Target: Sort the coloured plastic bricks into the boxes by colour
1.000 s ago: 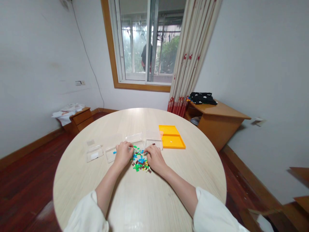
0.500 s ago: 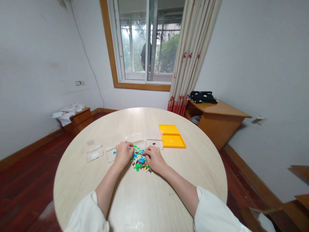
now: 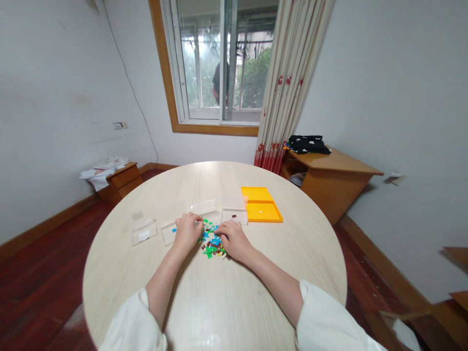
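A pile of small toy bricks (image 3: pixel 209 252) in green, blue, brown and yellow lies on the table between my two hands. My left hand (image 3: pixel 187 233) rests at the pile's left side with its fingers curled in and pressed together. From the right, my right hand (image 3: pixel 234 240) reaches over the pile, thumb and fingers bent close at its edge. Whatever either hand pinches is too small or hidden to make out. Just behind my left hand is a clear plastic box (image 3: pixel 166 240) holding a blue brick (image 3: pixel 174 230). Another clear box (image 3: pixel 241 223), beyond my right hand, contains a brown brick (image 3: pixel 234 216).
A third clear box (image 3: pixel 203 207) stands behind the pile, and a smaller one (image 3: pixel 136 239) sits at the left. An open yellow case (image 3: pixel 271 218) lies at the right on the round table (image 3: pixel 219 302). A wooden desk (image 3: pixel 340 168) stands beyond, by the curtain.
The camera view has shifted slightly. Both hands stay at the pile with nearly the same pose; no brick has visibly been moved.
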A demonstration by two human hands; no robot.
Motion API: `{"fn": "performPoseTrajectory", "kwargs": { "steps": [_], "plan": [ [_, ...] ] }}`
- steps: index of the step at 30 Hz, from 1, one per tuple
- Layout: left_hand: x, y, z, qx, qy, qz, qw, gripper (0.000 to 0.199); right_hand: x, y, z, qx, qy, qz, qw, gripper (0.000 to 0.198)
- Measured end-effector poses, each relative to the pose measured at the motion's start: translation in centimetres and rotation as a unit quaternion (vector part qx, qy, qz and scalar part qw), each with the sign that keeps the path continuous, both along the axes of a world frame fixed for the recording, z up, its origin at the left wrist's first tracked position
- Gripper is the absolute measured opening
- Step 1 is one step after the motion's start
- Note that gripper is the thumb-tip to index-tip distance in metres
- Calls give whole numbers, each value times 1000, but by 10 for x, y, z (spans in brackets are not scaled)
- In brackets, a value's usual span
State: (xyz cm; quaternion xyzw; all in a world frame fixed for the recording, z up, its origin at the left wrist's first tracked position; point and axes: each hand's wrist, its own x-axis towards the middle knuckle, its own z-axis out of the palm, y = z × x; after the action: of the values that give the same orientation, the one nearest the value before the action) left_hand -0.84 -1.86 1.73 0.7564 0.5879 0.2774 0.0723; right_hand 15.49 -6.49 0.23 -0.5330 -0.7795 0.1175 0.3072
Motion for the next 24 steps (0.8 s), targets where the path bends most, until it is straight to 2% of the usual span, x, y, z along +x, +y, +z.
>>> {"fn": "performPoseTrajectory", "kwargs": {
  "steps": [13,19,24],
  "plan": [
    [-1,1,-2,14,2,5,1000,24,1,-1,5,-11,-66,6,998,27],
    [-1,2,-3,22,-5,9,1000,23,1,-2,4,-9,-62,19,998,31],
    [-1,-1,2,55,-40,-11,998,21,0,-1,1,-24,-38,13,999,32]
  ]
}}
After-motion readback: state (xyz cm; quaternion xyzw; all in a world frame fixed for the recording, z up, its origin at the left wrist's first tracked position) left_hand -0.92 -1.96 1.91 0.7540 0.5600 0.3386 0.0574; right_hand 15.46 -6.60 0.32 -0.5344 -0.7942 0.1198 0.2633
